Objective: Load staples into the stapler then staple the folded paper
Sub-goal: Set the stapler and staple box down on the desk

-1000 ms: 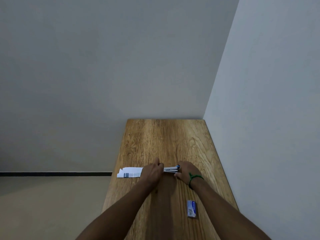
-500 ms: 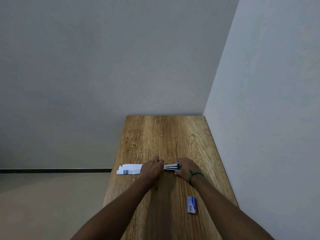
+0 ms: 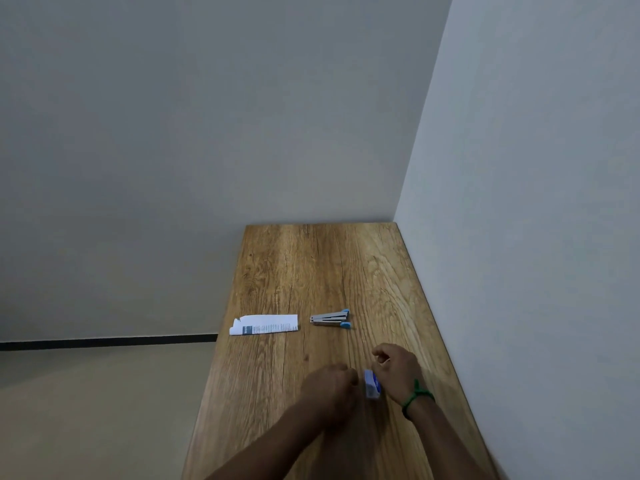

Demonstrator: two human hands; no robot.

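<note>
The small metal stapler with blue ends lies on its side on the wooden table, and no hand touches it. Left of it lies the folded printed paper. Nearer to me, a small blue and white staple box sits on the table between my hands. My left hand is just left of the box with fingers curled under; it is blurred, and contact with the box is hidden. My right hand, with a green wrist band, is beside the box's right edge, fingers curled, nothing visible in them.
The table is long and narrow. A white wall runs along its right edge and a grey wall closes its far end. The left edge drops to a beige floor.
Both hands let go of the stapler and drew back toward me to the staple box. The stapler and paper now lie uncovered on the table.
</note>
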